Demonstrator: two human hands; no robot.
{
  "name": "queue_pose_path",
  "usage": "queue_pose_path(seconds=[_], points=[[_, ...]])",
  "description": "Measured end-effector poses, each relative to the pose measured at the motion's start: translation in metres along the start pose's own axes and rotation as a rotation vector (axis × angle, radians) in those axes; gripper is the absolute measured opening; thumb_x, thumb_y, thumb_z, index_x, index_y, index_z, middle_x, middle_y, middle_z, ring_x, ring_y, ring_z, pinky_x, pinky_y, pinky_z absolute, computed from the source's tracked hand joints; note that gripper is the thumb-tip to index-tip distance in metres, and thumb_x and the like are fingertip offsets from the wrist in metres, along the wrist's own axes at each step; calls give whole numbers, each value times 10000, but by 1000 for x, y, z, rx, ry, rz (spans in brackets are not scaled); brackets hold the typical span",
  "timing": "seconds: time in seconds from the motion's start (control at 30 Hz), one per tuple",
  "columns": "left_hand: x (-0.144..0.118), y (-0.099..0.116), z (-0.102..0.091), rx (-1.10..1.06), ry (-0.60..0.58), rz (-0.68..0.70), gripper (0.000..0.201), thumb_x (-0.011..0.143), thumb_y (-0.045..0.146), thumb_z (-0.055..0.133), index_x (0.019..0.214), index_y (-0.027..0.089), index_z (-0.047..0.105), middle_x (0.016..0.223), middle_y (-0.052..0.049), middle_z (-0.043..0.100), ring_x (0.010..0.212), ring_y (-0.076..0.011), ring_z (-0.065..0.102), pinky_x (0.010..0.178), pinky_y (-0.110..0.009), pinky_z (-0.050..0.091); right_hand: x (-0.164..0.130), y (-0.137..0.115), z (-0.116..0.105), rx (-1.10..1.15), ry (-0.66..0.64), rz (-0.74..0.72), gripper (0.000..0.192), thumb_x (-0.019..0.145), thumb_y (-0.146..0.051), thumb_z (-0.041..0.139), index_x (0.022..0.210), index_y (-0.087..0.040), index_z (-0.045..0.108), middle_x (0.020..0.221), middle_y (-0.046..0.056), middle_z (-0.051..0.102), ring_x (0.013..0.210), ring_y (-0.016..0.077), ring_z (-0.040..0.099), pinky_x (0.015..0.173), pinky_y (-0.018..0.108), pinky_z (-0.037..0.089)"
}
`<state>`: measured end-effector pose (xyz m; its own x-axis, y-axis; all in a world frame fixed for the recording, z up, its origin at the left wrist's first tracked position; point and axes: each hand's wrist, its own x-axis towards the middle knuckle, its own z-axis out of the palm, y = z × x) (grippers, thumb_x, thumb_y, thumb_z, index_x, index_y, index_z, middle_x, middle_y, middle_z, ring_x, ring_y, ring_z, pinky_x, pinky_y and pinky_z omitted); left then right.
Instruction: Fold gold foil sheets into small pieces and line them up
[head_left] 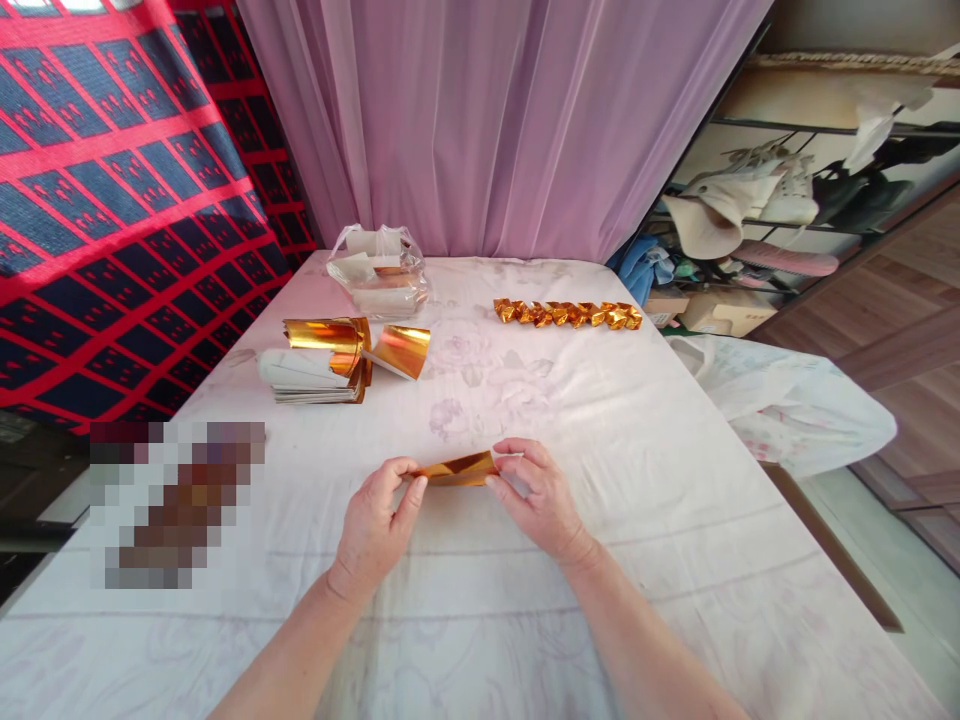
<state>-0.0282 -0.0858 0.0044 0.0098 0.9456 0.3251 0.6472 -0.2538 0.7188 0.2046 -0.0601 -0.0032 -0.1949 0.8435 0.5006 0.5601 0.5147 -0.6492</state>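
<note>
I pinch the gold slip (456,468) by its ends, left hand (375,525) and right hand (538,500) closed on it; it seems folded.

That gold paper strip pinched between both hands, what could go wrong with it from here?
1. The gold strip is held only by its two ends, left hand and right hand; thin foil like that might crease crookedly or tear if pulled.
2. The curled gold sheets sit loosely on the stack of paper and could perhaps slide off if nudged.
3. The row of folded gold pieces lies loose near the table's far right edge; a tug on the cloth might scatter it.
</note>
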Motion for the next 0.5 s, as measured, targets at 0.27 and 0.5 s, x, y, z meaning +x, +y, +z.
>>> queue_pose_path(seconds=[0.27, 0.5], points=[[2, 2, 0, -185, -53, -127, 400, 900, 378, 508, 1258, 200, 528, 717, 29, 660, 635, -135, 639, 660, -257, 529, 0, -2, 3, 122, -120, 185, 180, 900, -348, 539, 799, -226, 624, 598, -36, 601, 480, 100, 509, 494, 210, 438], [5, 0, 1, -309, -57, -198, 324, 871, 376, 536, 1140, 197, 563, 622, 64, 530, 556, -117, 553, 585, -233, 484, -1, -4, -1, 253, -148, 218, 266, 939, -314, 460, 1153, -219, 586, 718, -31, 634, 518, 96, 534, 502, 203, 443]])
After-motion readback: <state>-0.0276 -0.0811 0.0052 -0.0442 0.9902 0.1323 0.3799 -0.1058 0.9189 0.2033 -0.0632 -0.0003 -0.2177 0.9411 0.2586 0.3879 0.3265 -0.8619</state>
